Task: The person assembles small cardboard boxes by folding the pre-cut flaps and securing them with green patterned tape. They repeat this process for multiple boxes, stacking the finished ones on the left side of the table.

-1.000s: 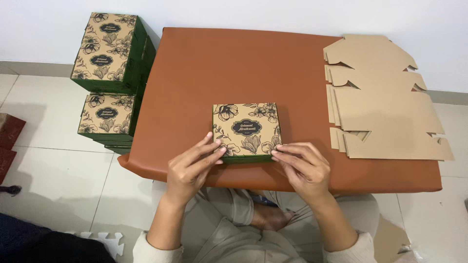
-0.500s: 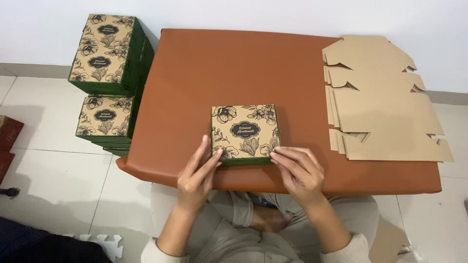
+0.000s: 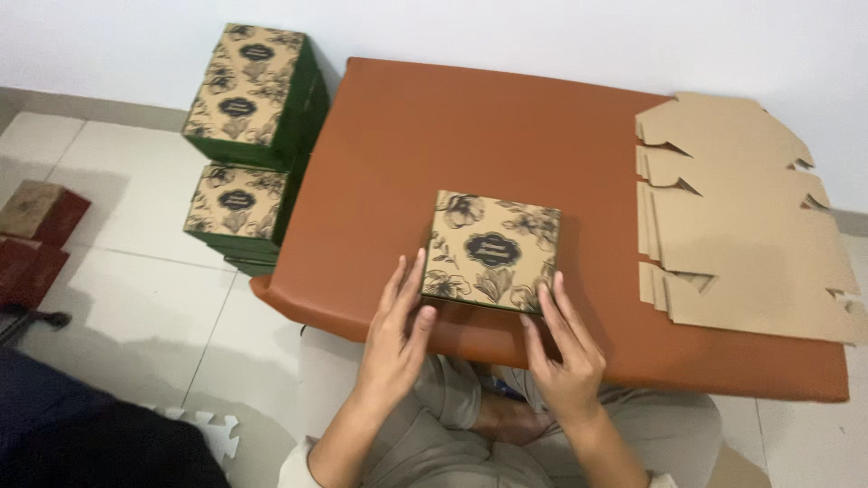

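Left hand: the left hand (image 3: 398,334) lies flat and open on the counter's near edge, fingers stretched out, fingertips touching the near left corner of the closed box; it grips nothing.
Right hand: the right hand (image 3: 562,348) is likewise open, fingers against the box's near right corner.
Closed box: the closed box (image 3: 493,248), kraft top with flower print and green sides, sits near the front of the counter (image 3: 425,136).
Flat blanks: flat blanks (image 3: 741,217) stacked at the right.
Box stacks: box stacks (image 3: 249,136) on the floor at the left, beside the counter.
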